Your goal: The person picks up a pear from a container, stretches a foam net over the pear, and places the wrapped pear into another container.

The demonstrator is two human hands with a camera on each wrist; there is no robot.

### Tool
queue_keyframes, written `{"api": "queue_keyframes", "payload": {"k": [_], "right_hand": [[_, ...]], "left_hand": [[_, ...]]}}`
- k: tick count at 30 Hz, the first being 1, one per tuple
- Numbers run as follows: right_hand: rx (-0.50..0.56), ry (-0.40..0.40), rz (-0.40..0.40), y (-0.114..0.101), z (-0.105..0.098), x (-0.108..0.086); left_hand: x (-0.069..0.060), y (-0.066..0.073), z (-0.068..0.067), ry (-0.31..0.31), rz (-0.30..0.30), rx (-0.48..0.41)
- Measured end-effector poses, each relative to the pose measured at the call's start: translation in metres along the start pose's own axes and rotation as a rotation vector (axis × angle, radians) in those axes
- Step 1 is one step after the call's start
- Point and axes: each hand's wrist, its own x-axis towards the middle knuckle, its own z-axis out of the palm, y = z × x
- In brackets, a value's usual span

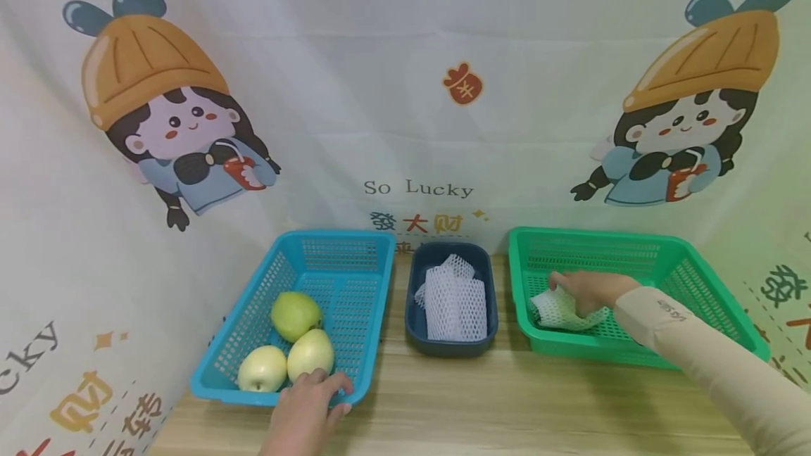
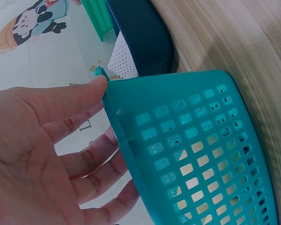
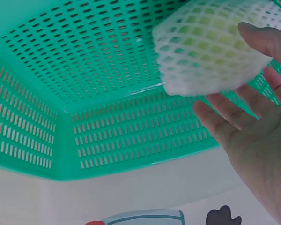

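My left hand (image 1: 307, 407) is at the near right corner of the blue basket (image 1: 345, 280). Its thumb touches the rim and its loosely bent fingers reach over it, as the left wrist view shows. Inside lie two pale yellow apple-like fruits (image 1: 262, 369) and a greener one (image 1: 296, 316). On the right, my right hand (image 1: 586, 290) is in the green basket (image 1: 671, 248). Its fingers and thumb lie loosely about a yellow-green fruit in a white foam net (image 3: 210, 51), which rests on the basket floor; the fingers are fairly straight.
Between the baskets stands a dark blue bin (image 1: 451, 349) holding several white foam net sleeves (image 1: 442, 301). All three containers stand on a wooden table (image 1: 456, 400). A printed cloth (image 1: 405, 111) hangs behind and at both sides.
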Motion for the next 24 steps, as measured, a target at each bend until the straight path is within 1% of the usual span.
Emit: {"api": "queue_keyframes", "payload": {"k": [6, 8, 13, 15, 20, 24], "right_hand": [[0.045, -0.020, 0.019, -0.0031, 0.0041, -0.0019], [0.039, -0.017, 0.011, -0.0032, 0.0050, -0.0017], [0.025, -0.001, -0.005, -0.0008, 0.0061, -0.0001], [0.021, 0.006, -0.015, 0.0002, 0.0060, 0.0003], [-0.001, 0.052, -0.022, -0.0010, 0.0052, -0.0021], [-0.006, 0.105, -0.024, -0.0040, 0.0027, -0.0076]], "left_hand": [[-0.0015, -0.0009, -0.0010, -0.010, -0.012, -0.002], [-0.0021, -0.0011, -0.0011, -0.003, -0.009, 0.001], [-0.0032, -0.0015, -0.0004, 0.038, 0.012, 0.010], [-0.0034, -0.0014, -0.0004, 0.037, 0.013, 0.007], [-0.0034, -0.0010, 0.0002, 0.035, 0.013, 0.006], [-0.0028, -0.0002, 0.0001, 0.038, 0.015, 0.008]]}}
